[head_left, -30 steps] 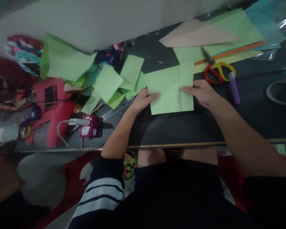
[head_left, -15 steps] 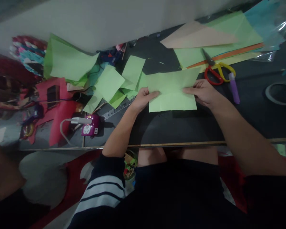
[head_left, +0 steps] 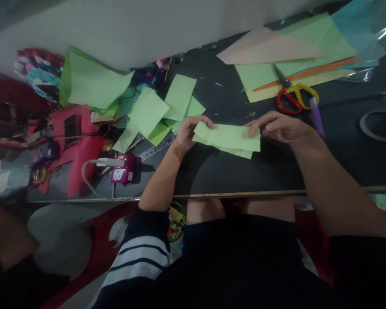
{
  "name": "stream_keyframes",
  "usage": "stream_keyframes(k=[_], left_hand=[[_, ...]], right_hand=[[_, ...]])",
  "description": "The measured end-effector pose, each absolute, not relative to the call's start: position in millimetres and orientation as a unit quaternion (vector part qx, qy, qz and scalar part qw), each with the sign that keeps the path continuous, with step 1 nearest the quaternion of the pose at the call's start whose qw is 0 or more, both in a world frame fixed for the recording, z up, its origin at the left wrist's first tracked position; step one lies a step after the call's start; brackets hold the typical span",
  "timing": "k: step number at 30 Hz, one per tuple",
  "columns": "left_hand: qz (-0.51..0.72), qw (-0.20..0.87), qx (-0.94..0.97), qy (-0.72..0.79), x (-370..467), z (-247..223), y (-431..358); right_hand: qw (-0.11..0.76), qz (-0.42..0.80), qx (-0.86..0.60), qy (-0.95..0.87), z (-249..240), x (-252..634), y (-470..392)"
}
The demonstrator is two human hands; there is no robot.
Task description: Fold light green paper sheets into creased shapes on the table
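Observation:
A light green sheet of paper [head_left: 228,136], folded over lengthwise into a narrow strip, is held between my two hands above the dark tabletop. Its two layers do not line up at the lower edge. My left hand [head_left: 193,129] grips the paper's left end, fingers along the top edge. At the right end, my right hand [head_left: 278,126] pinches the paper near its upper corner. Scissors [head_left: 289,92] with one red and one yellow handle lie beyond my right hand, beside a purple glue stick or marker [head_left: 317,118].
Loose green paper pieces [head_left: 148,111] and a clear ruler [head_left: 156,150] lie left of my hands. A purple plug adapter [head_left: 122,169] with a white cable sits near the front edge. Coloured sheets [head_left: 276,47] lie at the back right, a tape roll [head_left: 381,125] far right. Another person's arm [head_left: 11,234] shows at lower left.
The green paper, spread open half a second ago, is now folded over into a narrow strip. Both hands have shifted their grip toward its upper edge.

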State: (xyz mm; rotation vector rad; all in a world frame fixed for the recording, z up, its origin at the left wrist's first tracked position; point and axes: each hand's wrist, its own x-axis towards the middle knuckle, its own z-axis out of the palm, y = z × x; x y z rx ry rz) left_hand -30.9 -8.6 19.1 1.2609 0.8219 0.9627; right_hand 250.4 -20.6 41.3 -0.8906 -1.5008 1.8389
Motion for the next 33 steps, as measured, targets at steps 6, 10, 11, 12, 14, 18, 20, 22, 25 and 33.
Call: stream_keyframes(k=[6,10,11,12,14,18,20,22,25,33], left_hand=[[0.288,0.624,0.632,0.358,-27,32,-12],[0.208,0.652,0.667,0.295,-32,45,-9],[0.193,0.661,0.668,0.282,-33,47,-7],[0.174,0.673,0.665,0.274,-33,48,-6],[0.13,0.698,0.652,0.267,-32,49,-3],[0.113,0.7,0.646,0.283,-26,48,1],[0.19,0.669,0.637,0.334,-24,48,2],[0.303,0.646,0.578,0.397,-21,47,4],[0.415,0.629,0.483,0.446,-13,42,5],[0.509,0.462,0.61,0.395,14,46,-12]], right_hand=[[0.228,0.703,-0.403,-0.539,44,241,-20],[0.187,0.688,-0.44,-0.546,53,250,-15],[0.203,0.678,-0.451,-0.544,56,251,-14],[0.213,0.67,-0.457,-0.545,59,251,-13],[0.192,0.668,-0.461,-0.552,64,243,-12],[0.078,0.679,-0.426,-0.592,66,211,-12],[0.09,0.682,-0.423,-0.589,61,199,-12],[0.195,0.668,-0.451,-0.559,52,193,-12],[0.416,0.596,-0.485,-0.487,35,189,-13],[0.559,0.485,-0.425,-0.521,34,186,-20]])
